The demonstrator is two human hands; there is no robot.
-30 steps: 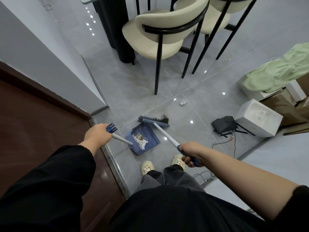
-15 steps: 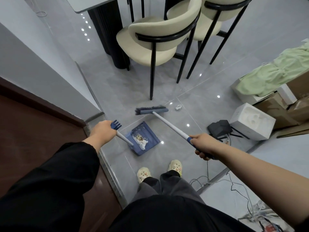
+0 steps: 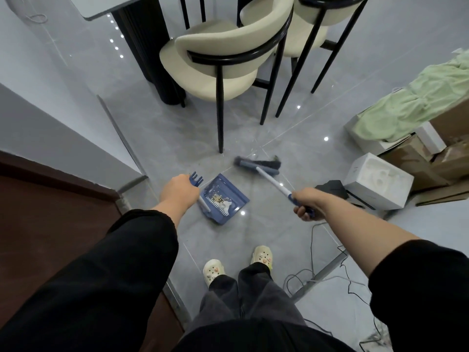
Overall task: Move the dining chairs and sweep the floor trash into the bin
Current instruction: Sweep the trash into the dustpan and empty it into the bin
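In the head view, the dustpan lies on the grey floor just ahead of my feet, with pale scraps gathered near its comb edge. My left hand is just left of the dustpan, fingers curled tight round the top of its white handle, and the blue forked end pokes out past the knuckles. My right hand, to the right of the dustpan, is wrapped round the blue grip of the broom. The broom head is just beyond the dustpan's far right corner and apart from it. It is too blurred for me to tell whether it touches the floor. Farther beyond the dustpan stand two cream dining chairs, the near chair and the second chair. Well to the dustpan's right sits a white foam box.
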